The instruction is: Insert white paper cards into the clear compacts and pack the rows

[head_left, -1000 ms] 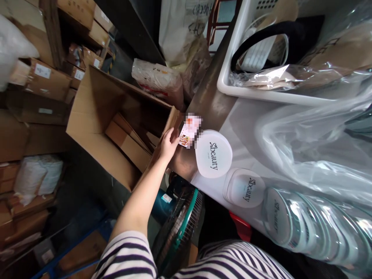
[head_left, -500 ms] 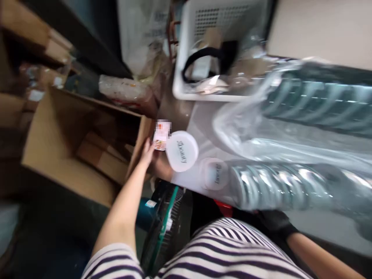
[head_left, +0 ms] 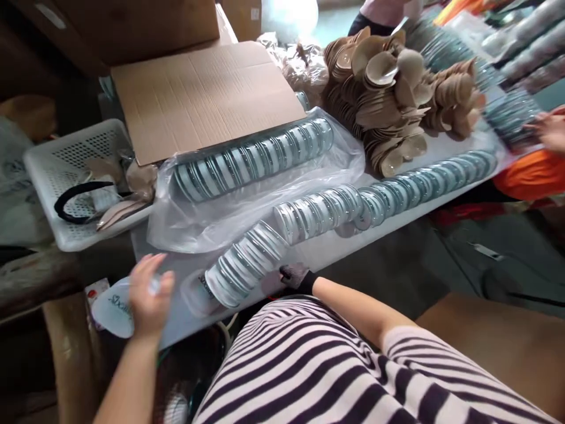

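My left hand (head_left: 150, 291), bare, hovers over the left end of the table with fingers and thumb apart, blurred by motion. Beside it, partly covered by it, is a white rounded piece with dark lettering (head_left: 115, 307); a small printed card (head_left: 97, 290) shows behind that. My right hand (head_left: 298, 275) wears a dark glove and rests low at the table's front edge; its fingers do not show clearly enough to judge. Just left of it lies a stack of round clear plastic cases (head_left: 245, 265), tipped on its side. A lettered clear case (head_left: 199, 293) lies flat at its end.
A white basket (head_left: 66, 227) stands at the left. Behind the cases are a plastic bag (head_left: 265, 203), a cardboard sheet (head_left: 212, 94) and piled beige cups (head_left: 379, 106). More cases (head_left: 428, 188) run right, towards another person's hands (head_left: 554, 129). A carton (head_left: 489, 347) is lower right.
The view has swung right, bringing the long table into sight. My left hand has left the card and the open carton's edge and is now lifted over the table.
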`<action>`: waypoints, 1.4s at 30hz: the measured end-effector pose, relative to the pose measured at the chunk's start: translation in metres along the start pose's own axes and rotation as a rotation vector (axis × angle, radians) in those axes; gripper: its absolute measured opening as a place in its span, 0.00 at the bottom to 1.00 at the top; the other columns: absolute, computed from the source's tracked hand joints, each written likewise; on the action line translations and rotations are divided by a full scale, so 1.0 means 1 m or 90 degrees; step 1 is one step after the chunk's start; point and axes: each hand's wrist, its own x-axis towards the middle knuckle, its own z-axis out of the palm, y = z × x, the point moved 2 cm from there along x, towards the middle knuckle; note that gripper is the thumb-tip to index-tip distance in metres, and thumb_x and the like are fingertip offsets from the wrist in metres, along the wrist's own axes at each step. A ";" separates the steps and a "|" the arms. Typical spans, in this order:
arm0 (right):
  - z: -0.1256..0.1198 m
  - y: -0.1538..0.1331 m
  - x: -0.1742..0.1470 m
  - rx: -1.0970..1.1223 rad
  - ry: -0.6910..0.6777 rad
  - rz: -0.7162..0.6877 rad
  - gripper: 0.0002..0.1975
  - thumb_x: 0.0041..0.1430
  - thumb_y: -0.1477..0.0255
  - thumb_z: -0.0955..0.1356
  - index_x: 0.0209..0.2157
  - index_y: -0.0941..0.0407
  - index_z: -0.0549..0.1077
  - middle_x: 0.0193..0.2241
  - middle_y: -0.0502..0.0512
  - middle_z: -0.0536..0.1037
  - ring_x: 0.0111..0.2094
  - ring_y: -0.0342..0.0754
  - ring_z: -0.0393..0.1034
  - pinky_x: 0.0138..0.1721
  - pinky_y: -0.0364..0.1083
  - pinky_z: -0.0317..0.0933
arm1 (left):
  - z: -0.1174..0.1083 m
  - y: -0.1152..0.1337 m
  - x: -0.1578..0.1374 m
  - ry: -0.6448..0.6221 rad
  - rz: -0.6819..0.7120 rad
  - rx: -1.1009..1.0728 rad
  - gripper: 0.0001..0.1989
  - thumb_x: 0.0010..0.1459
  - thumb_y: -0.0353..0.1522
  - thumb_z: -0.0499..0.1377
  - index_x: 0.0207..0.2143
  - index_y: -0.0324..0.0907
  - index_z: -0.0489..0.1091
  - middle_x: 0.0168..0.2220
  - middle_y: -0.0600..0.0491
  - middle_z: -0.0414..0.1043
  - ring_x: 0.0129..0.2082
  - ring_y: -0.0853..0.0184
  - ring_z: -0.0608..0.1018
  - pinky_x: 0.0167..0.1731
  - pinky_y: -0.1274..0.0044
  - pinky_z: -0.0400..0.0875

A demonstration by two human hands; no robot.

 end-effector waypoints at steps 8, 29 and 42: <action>-0.123 0.199 -0.061 0.153 0.527 0.045 0.21 0.67 0.61 0.58 0.51 0.58 0.72 0.49 0.65 0.77 0.53 0.54 0.70 0.56 0.50 0.61 | 0.237 0.160 -0.021 -0.248 -0.130 0.286 0.42 0.59 0.49 0.57 0.69 0.37 0.52 0.71 0.35 0.46 0.71 0.46 0.50 0.66 0.49 0.44; -0.176 0.320 -0.064 0.385 0.726 0.107 0.21 0.63 0.64 0.62 0.53 0.58 0.71 0.48 0.62 0.78 0.49 0.53 0.73 0.55 0.56 0.65 | 0.247 0.134 -0.001 -0.323 0.103 0.361 0.42 0.52 0.45 0.66 0.66 0.40 0.60 0.69 0.39 0.55 0.68 0.48 0.59 0.67 0.56 0.45; -0.093 0.289 -0.090 0.100 0.591 0.265 0.38 0.59 0.55 0.66 0.64 0.65 0.60 0.59 0.74 0.66 0.59 0.63 0.62 0.58 0.61 0.58 | 0.271 0.171 0.009 -0.250 0.211 0.242 0.43 0.53 0.51 0.64 0.64 0.37 0.61 0.65 0.33 0.59 0.69 0.45 0.57 0.67 0.52 0.43</action>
